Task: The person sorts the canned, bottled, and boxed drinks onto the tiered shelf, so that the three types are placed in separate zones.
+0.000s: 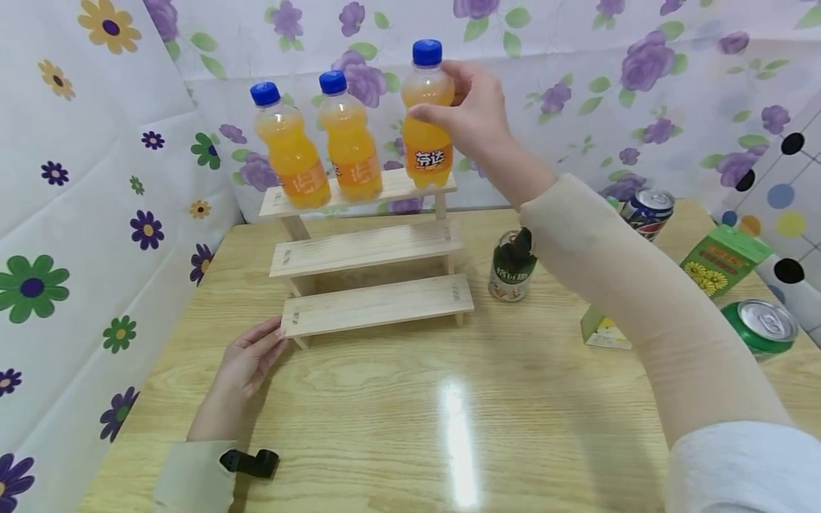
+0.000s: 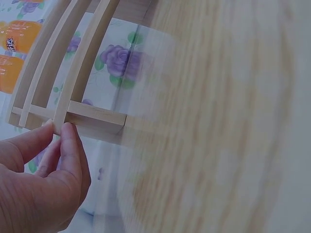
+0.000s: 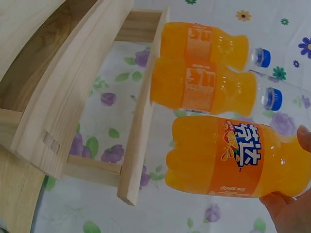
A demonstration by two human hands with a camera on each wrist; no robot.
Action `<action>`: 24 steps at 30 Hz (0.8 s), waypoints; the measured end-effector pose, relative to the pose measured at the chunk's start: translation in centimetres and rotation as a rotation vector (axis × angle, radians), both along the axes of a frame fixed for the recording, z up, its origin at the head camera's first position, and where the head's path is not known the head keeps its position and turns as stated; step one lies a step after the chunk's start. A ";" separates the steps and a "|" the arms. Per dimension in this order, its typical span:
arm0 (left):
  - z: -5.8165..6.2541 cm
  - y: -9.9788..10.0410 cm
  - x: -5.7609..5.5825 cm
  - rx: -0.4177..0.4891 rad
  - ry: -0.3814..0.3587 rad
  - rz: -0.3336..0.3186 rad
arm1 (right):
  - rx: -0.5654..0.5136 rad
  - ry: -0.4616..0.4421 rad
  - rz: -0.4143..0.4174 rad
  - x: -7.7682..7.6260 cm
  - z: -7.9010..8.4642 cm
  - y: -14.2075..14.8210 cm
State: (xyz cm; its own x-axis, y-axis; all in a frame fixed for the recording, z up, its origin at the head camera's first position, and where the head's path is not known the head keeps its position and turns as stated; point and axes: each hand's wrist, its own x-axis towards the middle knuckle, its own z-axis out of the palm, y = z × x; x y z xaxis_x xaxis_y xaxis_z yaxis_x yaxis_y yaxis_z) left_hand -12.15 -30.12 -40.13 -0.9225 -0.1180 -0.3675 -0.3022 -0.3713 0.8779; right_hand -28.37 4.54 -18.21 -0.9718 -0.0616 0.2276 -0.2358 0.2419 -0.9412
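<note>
My right hand grips an orange soda bottle with a blue cap, thumb across its front. The bottle is upright, and its base overlaps the right end of the top step in the head view; in the right wrist view a gap shows between the bottle base and that step. Two similar bottles stand on the top step of a three-tier wooden stand. At the left end of its lowest step, my left hand pinches the wood between thumb and fingers.
On the wooden table, a dark green can stands right of the stand. Farther right are a blue can, a green carton, a pale yellow carton and a green can. Flowered cloth hangs behind.
</note>
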 end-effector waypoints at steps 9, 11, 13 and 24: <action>0.2 0.1 -0.3 0.009 -0.009 0.002 | -0.030 -0.007 0.014 -1.5 -0.7 -1.3; 0.2 0.1 -0.3 0.019 -0.010 0.009 | -0.029 -0.014 0.018 -1.6 -0.9 -1.6; 0.3 0.1 -0.2 0.022 -0.013 0.015 | -0.032 -0.013 0.026 -1.7 -1.1 -1.8; 0.3 0.1 0.1 0.014 -0.050 0.017 | -0.067 -0.011 -0.003 -2.6 -2.4 -2.6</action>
State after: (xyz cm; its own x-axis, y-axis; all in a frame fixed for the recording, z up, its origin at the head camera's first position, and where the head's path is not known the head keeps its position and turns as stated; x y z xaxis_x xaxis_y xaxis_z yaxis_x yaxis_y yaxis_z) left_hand -12.02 -29.99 -39.80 -0.9006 -0.1282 -0.4152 -0.3394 -0.3889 0.8564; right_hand -30.96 1.90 -20.64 -0.9745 -0.0434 0.2199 -0.2242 0.1785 -0.9581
